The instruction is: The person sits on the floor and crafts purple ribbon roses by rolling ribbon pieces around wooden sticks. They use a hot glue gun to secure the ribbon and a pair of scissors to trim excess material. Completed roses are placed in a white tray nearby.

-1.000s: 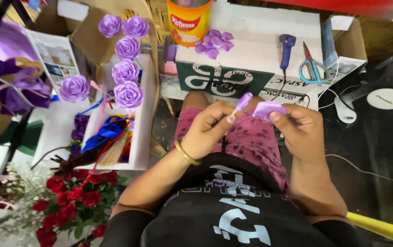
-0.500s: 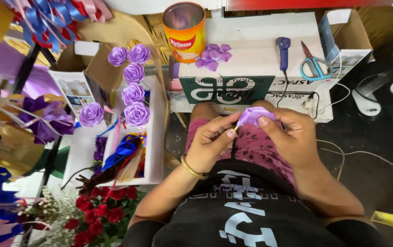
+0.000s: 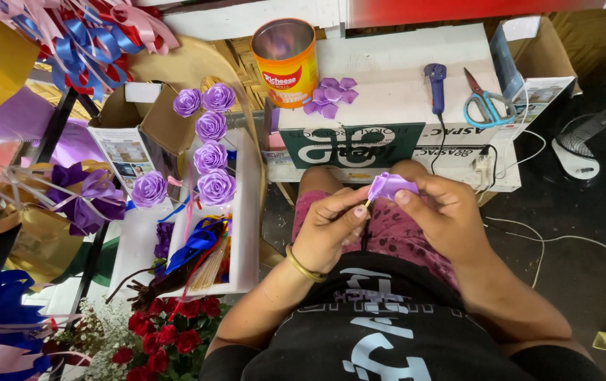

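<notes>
Purple ribbon (image 3: 390,186) sits pinched between both hands above the lap, near the white box (image 3: 402,77); the left hand (image 3: 331,229) grips its stick while right hand (image 3: 444,212) fingers fold the petal tight.

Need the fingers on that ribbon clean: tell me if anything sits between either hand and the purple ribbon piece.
Nothing visible: left hand and right hand both pinch the purple ribbon piece directly, above the lap.

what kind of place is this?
Likely a small handmade-flower craft workspace: finished purple ribbon roses, a glue gun and scissors on the box, and both hands shaping a purple ribbon piece.
</notes>
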